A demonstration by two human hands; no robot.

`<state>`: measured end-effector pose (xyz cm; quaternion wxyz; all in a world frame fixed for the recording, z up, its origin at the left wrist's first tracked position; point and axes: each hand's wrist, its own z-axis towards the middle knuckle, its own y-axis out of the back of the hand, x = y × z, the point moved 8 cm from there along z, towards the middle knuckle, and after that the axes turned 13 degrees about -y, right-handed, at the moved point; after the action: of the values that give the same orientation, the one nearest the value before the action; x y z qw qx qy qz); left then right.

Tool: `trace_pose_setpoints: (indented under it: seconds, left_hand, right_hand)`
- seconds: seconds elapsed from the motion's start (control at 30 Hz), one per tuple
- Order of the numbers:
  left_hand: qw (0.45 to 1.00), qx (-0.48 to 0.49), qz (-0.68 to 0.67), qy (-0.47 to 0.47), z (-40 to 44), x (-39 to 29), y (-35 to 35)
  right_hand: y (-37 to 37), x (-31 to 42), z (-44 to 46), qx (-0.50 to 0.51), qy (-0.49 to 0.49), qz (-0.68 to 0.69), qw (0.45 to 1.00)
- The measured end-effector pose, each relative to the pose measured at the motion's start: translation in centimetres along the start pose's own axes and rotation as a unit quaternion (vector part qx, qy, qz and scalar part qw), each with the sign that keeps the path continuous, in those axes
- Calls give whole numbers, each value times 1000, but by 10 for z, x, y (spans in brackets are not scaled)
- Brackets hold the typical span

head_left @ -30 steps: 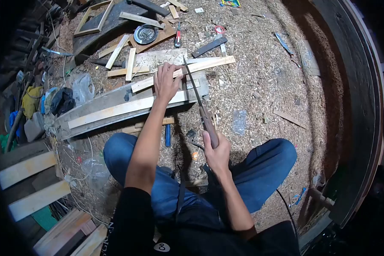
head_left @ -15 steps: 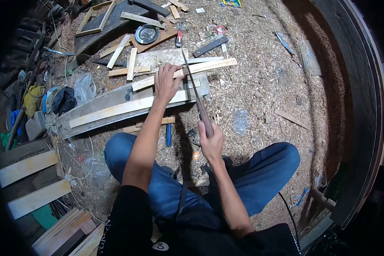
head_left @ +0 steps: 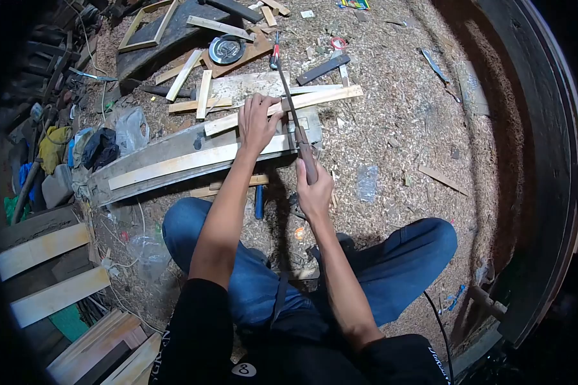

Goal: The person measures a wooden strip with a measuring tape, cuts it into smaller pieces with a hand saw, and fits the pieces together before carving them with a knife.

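My right hand (head_left: 315, 196) is wrapped round the handle of a handsaw (head_left: 308, 163), whose narrow dark blade points away from me. The blade crosses a pale wooden strip (head_left: 331, 95); whether it has cut into the wood I cannot tell. Just left of the blade, my left hand (head_left: 257, 125) grips this strip from above, fingers over its far edge. Under the strip is a long grey board (head_left: 141, 159). Nearer to me on that board lies a second pale strip (head_left: 173, 168), beneath my left forearm.
Beyond the board are short wood pieces (head_left: 203, 94), a round silver-and-black object (head_left: 226, 49), a red-handled screwdriver (head_left: 275, 56) and a dark flat bar (head_left: 324, 69). Plastic bags (head_left: 132, 130) lie left. Wood shavings (head_left: 398, 147) cover the ground. A blue-handled tool (head_left: 259, 202) lies near my knee.
My right hand has pushed the saw a little away from me along its length. My left hand keeps its hold on the strip. The whole view has shifted slightly.
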<state>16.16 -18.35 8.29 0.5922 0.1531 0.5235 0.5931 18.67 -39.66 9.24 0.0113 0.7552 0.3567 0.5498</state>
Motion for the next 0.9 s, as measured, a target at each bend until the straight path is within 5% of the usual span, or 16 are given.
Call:
trace_pose_setpoints:
  seconds: [0.67,0.9]
  left_hand:
    - [999,36,-30,23,2,2,2]
    - [999,21,-19,30,2,3,0]
  right_hand:
    - [36,-29,-46,-2,-3,21,1000]
    - [-1,9,15,3,10,-11,1000]
